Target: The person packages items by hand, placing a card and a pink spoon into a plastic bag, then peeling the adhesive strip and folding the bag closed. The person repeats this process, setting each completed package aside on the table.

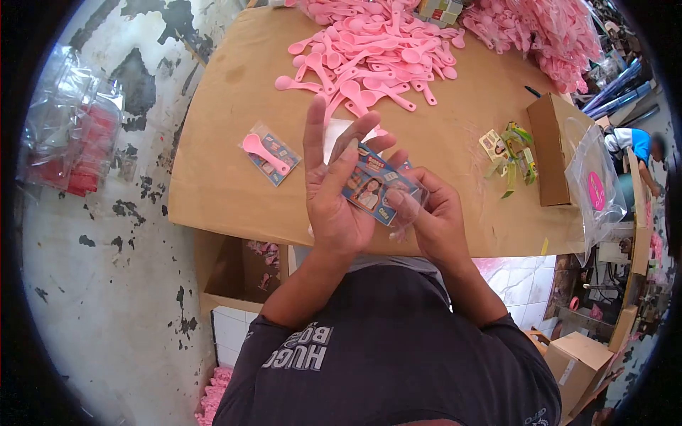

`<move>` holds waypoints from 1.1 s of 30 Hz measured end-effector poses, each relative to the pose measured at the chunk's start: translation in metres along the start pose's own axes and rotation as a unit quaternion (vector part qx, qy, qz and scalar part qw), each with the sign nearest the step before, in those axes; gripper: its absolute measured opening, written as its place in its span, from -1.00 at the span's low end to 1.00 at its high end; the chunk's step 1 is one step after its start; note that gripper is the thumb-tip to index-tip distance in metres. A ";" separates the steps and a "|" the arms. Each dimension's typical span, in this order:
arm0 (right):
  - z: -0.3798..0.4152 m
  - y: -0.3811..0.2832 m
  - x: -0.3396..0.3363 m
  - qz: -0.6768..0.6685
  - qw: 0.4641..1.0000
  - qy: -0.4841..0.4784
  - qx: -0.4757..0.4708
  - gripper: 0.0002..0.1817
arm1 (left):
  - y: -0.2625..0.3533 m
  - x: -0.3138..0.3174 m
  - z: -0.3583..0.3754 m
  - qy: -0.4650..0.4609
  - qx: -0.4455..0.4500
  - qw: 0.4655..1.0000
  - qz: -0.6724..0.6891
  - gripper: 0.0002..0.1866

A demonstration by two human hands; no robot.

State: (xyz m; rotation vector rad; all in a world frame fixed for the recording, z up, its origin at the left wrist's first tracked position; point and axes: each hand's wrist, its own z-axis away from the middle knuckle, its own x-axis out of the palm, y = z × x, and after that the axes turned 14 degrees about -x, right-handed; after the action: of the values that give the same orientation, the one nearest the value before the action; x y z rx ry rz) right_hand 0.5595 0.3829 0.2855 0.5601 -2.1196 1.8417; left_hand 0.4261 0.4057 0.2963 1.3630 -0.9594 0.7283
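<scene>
A blue printed packet point(371, 186) in clear plastic, with a person's picture on its front, is held between both hands above the table's near side. My left hand point(337, 202) has its thumb on the packet's upper left edge, with its other fingers stretched out behind. My right hand point(442, 220) pinches the packet's lower right end, where loose clear plastic bunches up. To the left, a pink spoon point(266, 154) lies on a similar blue packet point(283, 169). Something flat and white point(337, 138) shows behind my left fingers, partly hidden.
Pink spoons point(376, 60) are heaped at the table's point(227, 106) far side, with a bagged pile point(533, 35) beside them. On the right are green-yellow packaging strips point(522, 156), a cardboard box point(550, 149) and a clear bag point(597, 192). Another person point(639, 145) is at far right.
</scene>
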 end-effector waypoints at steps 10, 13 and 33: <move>0.000 0.008 -0.011 0.069 0.996 0.033 -0.054 -0.75 | -0.019 0.007 0.002 -0.073 -0.047 0.995 -0.051 -0.35; -0.002 0.018 -0.010 0.060 0.991 0.047 -0.110 -0.71 | -0.020 0.005 0.002 -0.075 -0.054 0.994 -0.061 -0.37; -0.146 0.038 -0.080 0.603 0.754 -0.142 -0.219 -0.76 | 0.034 -0.053 -0.001 0.133 0.047 0.990 -0.017 -0.59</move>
State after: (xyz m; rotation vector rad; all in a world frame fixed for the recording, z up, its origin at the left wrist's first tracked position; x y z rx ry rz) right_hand 0.6068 0.5397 0.2382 -0.9622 -3.3835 1.5339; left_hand 0.3725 0.4157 0.2652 1.3208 -0.6962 0.9125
